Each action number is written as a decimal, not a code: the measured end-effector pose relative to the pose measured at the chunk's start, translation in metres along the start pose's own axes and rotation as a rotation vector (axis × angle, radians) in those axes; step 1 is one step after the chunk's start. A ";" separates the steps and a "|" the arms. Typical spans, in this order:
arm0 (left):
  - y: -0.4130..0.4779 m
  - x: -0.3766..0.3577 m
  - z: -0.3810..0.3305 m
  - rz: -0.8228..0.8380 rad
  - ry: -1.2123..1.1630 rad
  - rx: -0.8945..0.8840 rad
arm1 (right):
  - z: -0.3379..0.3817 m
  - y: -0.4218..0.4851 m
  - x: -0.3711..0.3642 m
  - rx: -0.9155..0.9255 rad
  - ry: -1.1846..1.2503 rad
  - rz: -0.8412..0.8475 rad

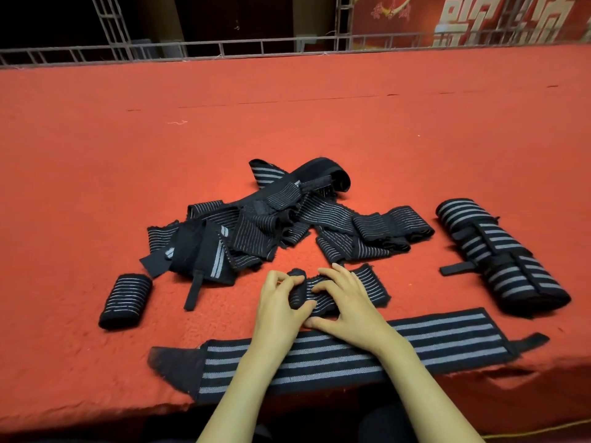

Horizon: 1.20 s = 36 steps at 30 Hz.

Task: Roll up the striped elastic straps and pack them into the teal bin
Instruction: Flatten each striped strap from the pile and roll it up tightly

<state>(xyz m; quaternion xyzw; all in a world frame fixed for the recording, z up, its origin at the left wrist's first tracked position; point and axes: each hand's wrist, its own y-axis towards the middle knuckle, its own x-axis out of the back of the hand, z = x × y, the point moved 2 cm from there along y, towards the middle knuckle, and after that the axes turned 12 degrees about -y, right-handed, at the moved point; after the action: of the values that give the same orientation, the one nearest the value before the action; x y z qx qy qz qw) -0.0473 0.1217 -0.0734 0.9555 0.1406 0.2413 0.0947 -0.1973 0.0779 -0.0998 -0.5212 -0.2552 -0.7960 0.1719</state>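
Nearest the camera, both forearms (230,388) pass over a long flat strap (441,338), which lies along the near edge of the worktop (319,123) and shows broad grey stripes and a dark piece at each end. Just beyond it the left hand (281,306) and the right hand (347,310) are close together on a thin-striped strap (367,287). The fingers of both are curled over its rolled left end and the thumbs hold it from the near side, so both hands grip the small cylinder, while the flat tail lies to the right on the red cover. I judge that the rolling step is in hand, and about half done for this piece. The next move calls for turning the roll to the right along the tail with even pressure, because the elastic knit will probably spring open if it is released. One finished roll (124,297) lies at the left, well apart, and several wide-striped rolls (502,257) lie at the right. Between them, farther off, is a pile of loose straps (271,219), soft, ribbed and frayed at some edges. The worktop cover looks like rough red felt. The teal bin is not in view, so I cannot tell where it stands or whether anything is packed in it.
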 end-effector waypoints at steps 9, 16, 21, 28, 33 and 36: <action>0.001 -0.001 -0.003 0.137 0.022 -0.048 | -0.044 -0.005 0.026 -0.085 0.072 0.129; 0.011 0.007 0.006 0.133 -0.291 0.199 | -0.043 -0.008 0.020 -0.099 0.030 0.021; 0.010 -0.002 0.007 0.119 -0.253 0.349 | -0.040 -0.009 0.023 -0.087 0.033 -0.007; 0.018 -0.016 -0.010 0.142 -0.065 0.366 | -0.055 -0.014 0.034 -0.577 -0.118 -0.315; 0.012 -0.009 -0.010 0.062 -0.215 0.400 | -0.046 -0.010 0.036 -0.520 -0.107 -0.239; 0.006 0.012 -0.001 -0.007 -0.265 0.450 | -0.031 -0.005 0.034 -0.455 -0.118 -0.177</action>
<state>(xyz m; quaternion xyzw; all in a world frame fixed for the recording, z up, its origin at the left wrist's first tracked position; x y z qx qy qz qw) -0.0362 0.1195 -0.0662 0.9753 0.1806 0.0763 -0.1017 -0.2364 0.0639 -0.0801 -0.5677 -0.1235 -0.8131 -0.0356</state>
